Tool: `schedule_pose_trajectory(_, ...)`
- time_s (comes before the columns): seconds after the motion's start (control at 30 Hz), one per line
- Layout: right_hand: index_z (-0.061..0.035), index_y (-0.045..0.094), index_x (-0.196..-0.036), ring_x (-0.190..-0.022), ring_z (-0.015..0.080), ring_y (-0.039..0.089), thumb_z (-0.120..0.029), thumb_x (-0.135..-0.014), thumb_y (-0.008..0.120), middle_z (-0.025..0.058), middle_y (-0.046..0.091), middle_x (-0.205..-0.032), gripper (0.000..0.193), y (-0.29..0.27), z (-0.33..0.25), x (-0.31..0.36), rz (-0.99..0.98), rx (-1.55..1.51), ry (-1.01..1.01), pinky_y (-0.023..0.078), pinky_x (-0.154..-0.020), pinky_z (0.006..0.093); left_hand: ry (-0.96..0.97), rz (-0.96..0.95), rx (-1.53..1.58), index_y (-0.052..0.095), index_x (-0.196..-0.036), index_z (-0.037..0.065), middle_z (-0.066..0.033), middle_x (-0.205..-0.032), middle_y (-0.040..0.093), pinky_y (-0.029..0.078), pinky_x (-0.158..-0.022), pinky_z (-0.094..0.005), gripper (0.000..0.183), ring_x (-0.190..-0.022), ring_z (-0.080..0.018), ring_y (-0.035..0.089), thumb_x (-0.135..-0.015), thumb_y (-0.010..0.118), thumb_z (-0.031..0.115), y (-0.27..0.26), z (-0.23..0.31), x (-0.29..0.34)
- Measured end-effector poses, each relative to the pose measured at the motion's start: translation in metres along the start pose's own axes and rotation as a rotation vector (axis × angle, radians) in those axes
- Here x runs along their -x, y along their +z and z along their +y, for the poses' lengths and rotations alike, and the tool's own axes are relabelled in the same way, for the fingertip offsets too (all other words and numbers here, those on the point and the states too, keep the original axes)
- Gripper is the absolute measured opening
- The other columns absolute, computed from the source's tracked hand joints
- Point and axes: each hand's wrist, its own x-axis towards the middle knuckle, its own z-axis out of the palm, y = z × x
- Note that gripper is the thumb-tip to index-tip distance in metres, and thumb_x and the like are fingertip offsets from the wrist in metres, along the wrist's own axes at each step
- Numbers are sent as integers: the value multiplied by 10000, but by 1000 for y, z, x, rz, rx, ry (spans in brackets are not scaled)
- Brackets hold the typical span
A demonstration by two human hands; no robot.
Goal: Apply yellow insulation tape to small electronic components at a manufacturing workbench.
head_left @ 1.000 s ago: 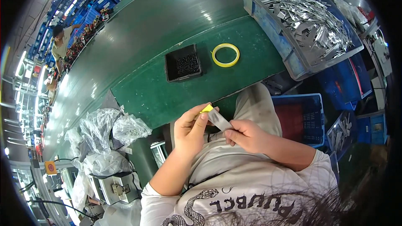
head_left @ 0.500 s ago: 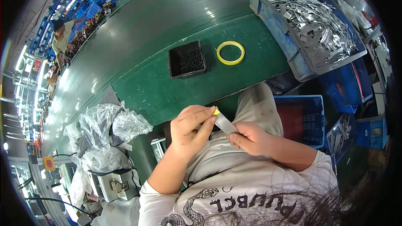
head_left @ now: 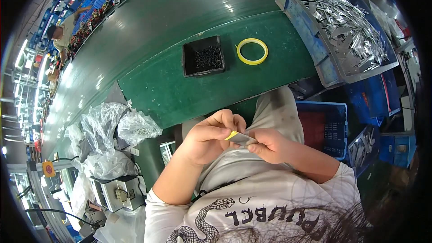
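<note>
A small flat silver-grey metal plate [head_left: 243,140] is held between my two hands over my lap. A strip of yellow tape [head_left: 231,135] covers its left end. My left hand [head_left: 208,137] is closed at that taped end, the thumb against the tape and the fingers curled behind. At the other end, my right hand [head_left: 269,146] pinches the plate between thumb and fingers. On the green bench beyond lies a roll of yellow tape [head_left: 240,58], beside a black box [head_left: 184,64] of small black parts.
A big blue-grey bin [head_left: 310,45] full of thin metal pieces stands at the far right. Below it is a blue crate [head_left: 345,126]. Clear plastic bags [head_left: 105,128] pile up at the left, above a grey metal device [head_left: 118,194]. Another person [head_left: 64,33] is at the far left.
The plate has tilted flatter and turned in my hands. My left fingers have shifted round behind its taped end; the right hand keeps its pinch. The whole view has shifted slightly.
</note>
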Motion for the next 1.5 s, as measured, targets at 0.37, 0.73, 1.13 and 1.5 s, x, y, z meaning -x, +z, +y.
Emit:
schedule_pose_trajectory(0.37,-6,623,-1007,-738,85,576,-264,-1040,559,38,634,-919,268,-8,17,8,-99,-209,68,508,-671,256,169,66,-242,594,-1046,20,-143,-1056,564,445,-799,-318,232,-886,-205,552,-997,537,239,8,-5,-7)
schedule_pose_trajectory(0.73,25,629,-969,-815,237,603,-178,-980,633,107,637,-920,203,-12,22,7,-85,-109,-130,482,-721,349,191,-66,-455,639,-1063,-28,-115,-1066,563,389,-823,-292,257,-909,-168,514,-1008,515,190,17,-10,-4)
schedule_pose_trajectory(1.13,-28,659,-988,-886,314,641,-123,-912,672,116,670,-982,122,-15,38,5,-31,16,-238,505,-759,409,199,-142,-658,669,-1051,-17,-112,-1061,585,415,-823,-289,162,-913,-159,532,-969,547,52,27,-17,-8)
schedule_pose_trajectory(1.5,-54,661,-1018,-883,333,628,-128,-904,664,112,665,-943,136,-30,45,24,-30,90,-246,485,-808,443,48,-150,-825,678,-991,-5,-94,-1047,593,434,-806,-288,157,-918,-154,545,-883,573,-52,23,-23,-24)
